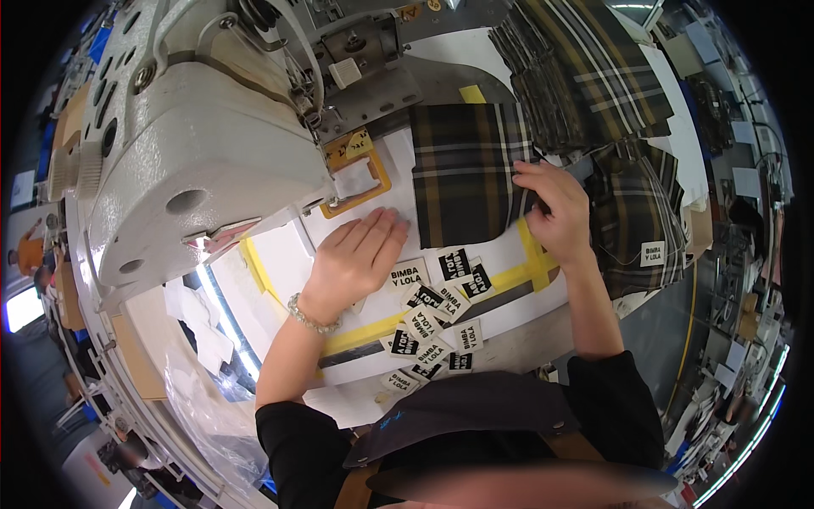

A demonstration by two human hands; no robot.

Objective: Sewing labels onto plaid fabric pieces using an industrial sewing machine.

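A dark plaid fabric piece [466, 182] with brown, grey and white stripes lies on the white work surface, just right of the sewing machine's yellow-edged frame [383, 176]. Bent fingers and thumb of my right hand [557, 208] grip its right edge. My left hand [360, 259] rests palm down to the left of the fabric, fingers stretched out and side by side; whatever lies under the palm is hidden. Close to it, several small black and white labels [421, 324] are scattered in a loose heap, some overlapping, reaching toward the table's near edge.
A big pale sewing machine [203, 161] fills the left side. Stacked plaid pieces [606, 81] stand at the far right. Below them hangs more plaid fabric [632, 212] with a white label [652, 254] on it. Yellow tape [365, 331] marks the surface's near edge.
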